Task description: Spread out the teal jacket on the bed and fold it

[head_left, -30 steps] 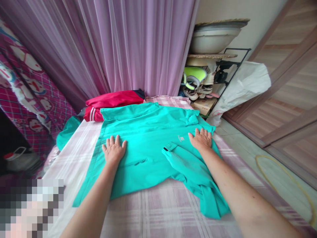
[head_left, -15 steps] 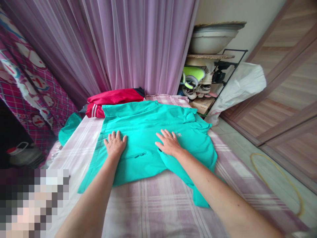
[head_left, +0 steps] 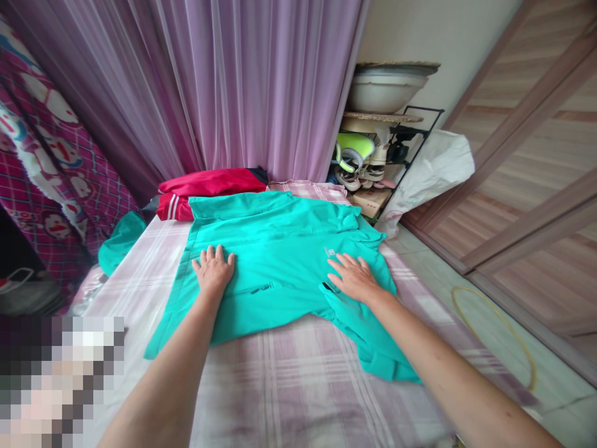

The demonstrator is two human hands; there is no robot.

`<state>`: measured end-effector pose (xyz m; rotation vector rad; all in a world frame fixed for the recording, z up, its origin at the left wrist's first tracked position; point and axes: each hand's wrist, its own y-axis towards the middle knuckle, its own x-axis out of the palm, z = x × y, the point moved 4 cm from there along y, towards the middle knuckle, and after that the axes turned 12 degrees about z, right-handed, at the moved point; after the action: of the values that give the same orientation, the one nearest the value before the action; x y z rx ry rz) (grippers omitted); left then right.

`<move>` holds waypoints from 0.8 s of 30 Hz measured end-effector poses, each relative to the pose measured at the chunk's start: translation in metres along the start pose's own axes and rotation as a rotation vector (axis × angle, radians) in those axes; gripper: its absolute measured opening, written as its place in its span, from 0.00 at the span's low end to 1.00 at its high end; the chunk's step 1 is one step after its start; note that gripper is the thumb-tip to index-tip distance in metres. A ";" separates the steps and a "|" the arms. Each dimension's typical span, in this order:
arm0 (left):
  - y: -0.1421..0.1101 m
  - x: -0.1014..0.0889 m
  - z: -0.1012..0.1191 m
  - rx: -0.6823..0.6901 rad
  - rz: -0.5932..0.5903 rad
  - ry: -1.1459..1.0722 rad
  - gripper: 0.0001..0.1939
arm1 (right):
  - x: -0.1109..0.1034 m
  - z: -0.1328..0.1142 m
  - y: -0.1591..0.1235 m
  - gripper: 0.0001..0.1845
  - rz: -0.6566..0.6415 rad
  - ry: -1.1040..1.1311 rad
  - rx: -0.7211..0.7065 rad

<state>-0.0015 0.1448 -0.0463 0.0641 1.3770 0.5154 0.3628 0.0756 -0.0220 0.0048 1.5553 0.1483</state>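
Note:
A turquoise jacket (head_left: 275, 249) lies spread on the plaid-covered surface, a zipped pocket (head_left: 261, 288) and a small pale logo showing on its front. My left hand (head_left: 214, 269) rests flat on the jacket's left part, fingers spread. On the right, my right hand (head_left: 353, 277) lies with outstretched fingers on the jacket just below the logo. Beside those fingers is a sleeve's cuff (head_left: 328, 287) with a dark tab. That sleeve (head_left: 377, 354) bends down toward me, bunched and partly hidden under my right forearm.
A red garment (head_left: 209, 182) with white stripes lies behind the jacket, before a purple curtain (head_left: 261, 87). At back right stands a rack (head_left: 424, 134) with shoes and a basin (head_left: 387, 90). Another turquoise cloth (head_left: 122, 241) hangs at the left edge. A yellow hose loop (head_left: 501, 311) lies on the floor.
My right hand has slid to the right across the jacket, and the sleeve's cuff has shifted right with it, uncovering the logo. My left hand stays in place. The view has turned slightly.

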 end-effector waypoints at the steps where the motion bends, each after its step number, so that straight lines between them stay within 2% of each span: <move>1: 0.000 0.000 0.000 0.001 0.001 -0.001 0.34 | -0.008 0.004 0.003 0.30 0.002 -0.024 0.066; 3: 0.000 0.000 0.000 0.004 0.008 0.001 0.34 | -0.026 -0.006 0.013 0.31 0.061 -0.033 0.123; 6: 0.000 -0.001 0.000 0.009 0.015 0.008 0.33 | -0.046 -0.055 0.027 0.30 0.261 0.087 0.029; 8: 0.000 -0.001 -0.001 0.008 0.008 0.010 0.33 | -0.042 -0.096 0.028 0.30 0.309 0.179 -0.089; 11: 0.001 -0.002 -0.001 0.010 -0.003 0.012 0.33 | -0.010 -0.137 0.017 0.32 0.208 0.242 -0.217; 14: 0.002 -0.002 -0.001 0.016 -0.009 0.019 0.33 | 0.022 -0.143 -0.002 0.32 0.138 0.267 -0.232; 17: 0.002 -0.003 0.000 0.018 0.002 0.021 0.33 | 0.030 -0.137 -0.016 0.33 0.114 0.285 -0.250; 20: 0.002 -0.003 0.000 0.017 0.005 0.020 0.34 | 0.015 -0.137 -0.018 0.34 0.063 0.291 -0.248; 24: 0.002 -0.003 0.000 0.017 -0.009 0.027 0.34 | -0.018 -0.137 0.003 0.28 0.054 0.324 -0.269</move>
<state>-0.0023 0.1453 -0.0430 0.0655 1.4075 0.4984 0.2256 0.0648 -0.0062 -0.1979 1.8477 0.4172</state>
